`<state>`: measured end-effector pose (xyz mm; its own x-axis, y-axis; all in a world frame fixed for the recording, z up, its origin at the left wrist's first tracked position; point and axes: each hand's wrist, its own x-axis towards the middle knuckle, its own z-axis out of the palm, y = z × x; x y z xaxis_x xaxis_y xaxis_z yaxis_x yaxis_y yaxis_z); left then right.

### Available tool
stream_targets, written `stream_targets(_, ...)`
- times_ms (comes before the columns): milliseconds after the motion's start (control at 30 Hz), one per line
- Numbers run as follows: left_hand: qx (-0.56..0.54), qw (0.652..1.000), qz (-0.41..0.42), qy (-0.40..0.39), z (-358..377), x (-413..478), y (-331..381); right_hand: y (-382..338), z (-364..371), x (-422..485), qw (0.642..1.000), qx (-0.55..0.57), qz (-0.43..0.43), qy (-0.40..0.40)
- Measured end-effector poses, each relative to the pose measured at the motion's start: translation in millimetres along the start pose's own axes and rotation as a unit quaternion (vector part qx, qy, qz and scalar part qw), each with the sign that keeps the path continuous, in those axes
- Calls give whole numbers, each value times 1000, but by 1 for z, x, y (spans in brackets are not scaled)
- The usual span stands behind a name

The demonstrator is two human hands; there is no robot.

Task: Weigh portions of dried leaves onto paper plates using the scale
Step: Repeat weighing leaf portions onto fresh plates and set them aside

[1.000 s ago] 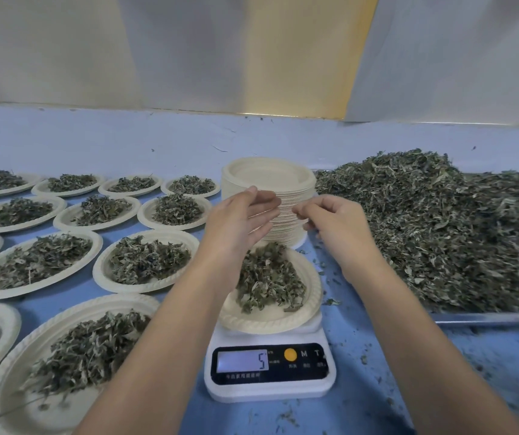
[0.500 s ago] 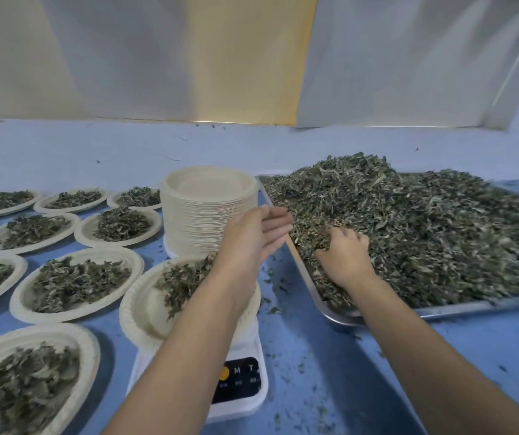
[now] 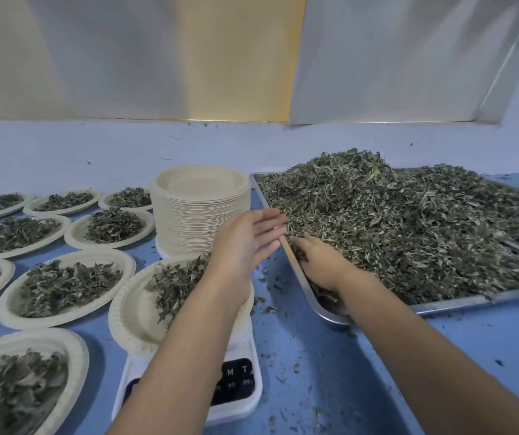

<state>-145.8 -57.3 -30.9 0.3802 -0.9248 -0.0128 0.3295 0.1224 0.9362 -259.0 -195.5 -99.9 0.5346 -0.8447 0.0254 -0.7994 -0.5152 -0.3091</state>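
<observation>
A white scale point(image 3: 239, 400) stands at the front; my left forearm covers its display. On it sits a paper plate point(image 3: 126, 312) with a small heap of dried leaves. My left hand point(image 3: 245, 243) hovers above that plate with its fingers straight and empty, reaching towards the tray's left rim. A large pile of dried leaves point(image 3: 408, 230) fills a metal tray point(image 3: 440, 306) on the right. My right hand point(image 3: 321, 265) lies palm down in the tray's near left corner, fingers dug into the leaves and partly buried.
A tall stack of empty paper plates point(image 3: 200, 211) stands behind the scale, next to the tray. Several filled plates point(image 3: 63, 287) cover the blue table on the left. Leaf crumbs lie scattered on the table point(image 3: 330, 372) in front of the tray.
My right hand left the plate on the scale and went right into the tray's leaves, then slid to the near left corner. My left hand followed towards the tray's rim.
</observation>
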Motion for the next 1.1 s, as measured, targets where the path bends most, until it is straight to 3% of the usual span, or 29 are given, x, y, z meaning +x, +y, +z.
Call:
stream_targets(100, -3, 1000, 3, 0, -1, -1, 1, -3, 2, 2, 999, -13, -26, -29)
stream_targets(267, -2, 1000, -3, -1, -2, -1, 0, -8, -3, -5, 999, -11, -35, -13)
stream_targets(400, 1, 1000, -10, -3, -2, -2, -1, -21, -11, -11, 987, -159, -16, 1)
stream_targets(467, 3, 1000, -12, 0, -2, -1, -1, -24, -12, -12, 985, -170, -7, 17)
stream_targets(567, -4, 1000, -19, 16, -4, 0, -3, -20, -11, -11, 994, -100, 11, 53)
stream_targets(633, -12, 999, -22, 36, -6, 3, -3, -17, -15, -12, 993, 27, 39, 105)
stream_targets(733, -29, 997, -24, 71, -10, 5, -4, -17, -23, -20, 936, 288, 92, 183)
stream_targets(833, -62, 994, -39, 86, -12, 5, -1, -24, -32, -28, 817, 521, 119, 218)
stream_targets(967, -97, 991, -60, 72, -17, -1, 9, -55, -47, -36, 678, 716, 38, 161)
stream_targets(1033, -115, 989, -61, 63, -21, -5, 17, -77, -52, -40, 663, 740, -17, 116)
stream_targets(1100, -141, 987, -56, 58, -27, -9, 26, -99, -53, -42, 674, 732, -64, 78)
